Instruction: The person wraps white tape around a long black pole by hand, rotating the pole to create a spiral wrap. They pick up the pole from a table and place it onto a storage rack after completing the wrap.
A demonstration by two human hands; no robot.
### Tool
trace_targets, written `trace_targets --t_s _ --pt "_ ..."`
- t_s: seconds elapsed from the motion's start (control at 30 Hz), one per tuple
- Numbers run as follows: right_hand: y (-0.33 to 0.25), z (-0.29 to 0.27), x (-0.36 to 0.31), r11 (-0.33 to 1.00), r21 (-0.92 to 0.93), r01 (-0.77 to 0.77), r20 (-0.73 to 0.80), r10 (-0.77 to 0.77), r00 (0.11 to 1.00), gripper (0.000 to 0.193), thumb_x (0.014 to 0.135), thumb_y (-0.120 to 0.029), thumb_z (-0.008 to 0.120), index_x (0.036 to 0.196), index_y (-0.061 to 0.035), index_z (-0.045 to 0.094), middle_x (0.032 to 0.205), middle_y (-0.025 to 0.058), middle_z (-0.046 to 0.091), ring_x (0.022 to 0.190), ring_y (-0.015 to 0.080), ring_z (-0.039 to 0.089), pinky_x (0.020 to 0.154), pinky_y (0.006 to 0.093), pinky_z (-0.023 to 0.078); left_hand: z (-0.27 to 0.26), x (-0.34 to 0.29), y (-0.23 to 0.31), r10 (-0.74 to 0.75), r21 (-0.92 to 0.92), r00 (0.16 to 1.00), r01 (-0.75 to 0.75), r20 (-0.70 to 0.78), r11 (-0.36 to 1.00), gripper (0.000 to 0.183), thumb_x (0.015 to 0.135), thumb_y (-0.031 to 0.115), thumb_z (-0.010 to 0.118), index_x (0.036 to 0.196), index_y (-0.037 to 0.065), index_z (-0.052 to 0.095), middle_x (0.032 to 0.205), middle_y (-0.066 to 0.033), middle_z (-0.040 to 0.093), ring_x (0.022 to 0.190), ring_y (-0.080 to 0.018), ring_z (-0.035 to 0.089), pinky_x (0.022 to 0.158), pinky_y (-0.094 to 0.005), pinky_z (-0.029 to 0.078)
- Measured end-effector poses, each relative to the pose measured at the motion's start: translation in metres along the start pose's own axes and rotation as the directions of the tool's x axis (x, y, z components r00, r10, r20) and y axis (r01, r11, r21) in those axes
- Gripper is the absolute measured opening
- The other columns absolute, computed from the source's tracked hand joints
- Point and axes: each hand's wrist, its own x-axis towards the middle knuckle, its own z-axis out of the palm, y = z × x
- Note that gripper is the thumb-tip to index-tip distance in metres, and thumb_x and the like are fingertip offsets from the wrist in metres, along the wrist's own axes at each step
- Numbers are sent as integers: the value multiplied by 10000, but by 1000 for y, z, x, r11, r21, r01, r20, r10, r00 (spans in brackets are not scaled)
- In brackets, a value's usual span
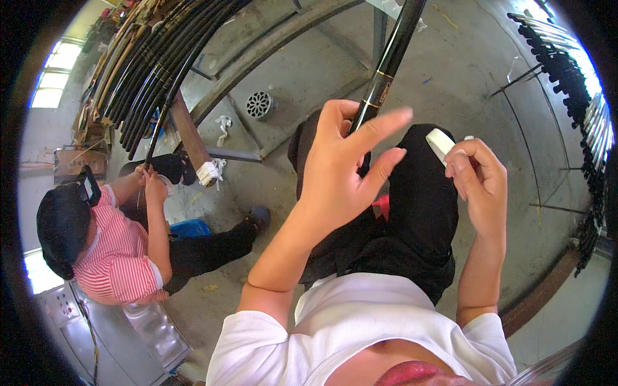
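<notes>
A glossy black rod (385, 71) with gold bands slants down from the top edge to my lap. My left hand (344, 157) holds its lower end with the rear fingers curled behind it, while thumb and forefinger stand apart in the air. The rod's end is hidden behind that hand. Over my right knee, my right hand (477, 177) pinches a roll of white tape (440, 145) between thumb and fingers, apart from the rod. Something small and red (382, 207) shows between my thighs, too little of it to name.
At the left, a co-worker in a striped shirt (132, 257) holds another dark rod. Many black rods (164, 58) rest on a metal frame (193, 128) at the upper left. More rods (566, 83) line the right. A round grate-patterned object (260, 105) stands on the floor.
</notes>
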Motion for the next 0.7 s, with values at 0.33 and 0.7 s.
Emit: trace_targets --t_s 0.33,0.7 --pt "-22 23 4 989 3 145 119 -144 982 367 696 41 497 1050 -12 581 916 87 579 795 178 561 716 265 439 15 1 20 -88 -280 995 75 -36 957 364 636 112 802 966 93 650 909 -25 440 594 -64 385 476 -179 321" --pt "-16 26 -2 998 -20 60 59 -58 997 198 827 -70 592 1009 7 586 801 90 560 702 159 579 648 243 447 15 -5 16 -55 -338 998 38 -40 940 394 739 44 707 1099 73 550 957 -60 455 578 -66 388 534 -186 352"
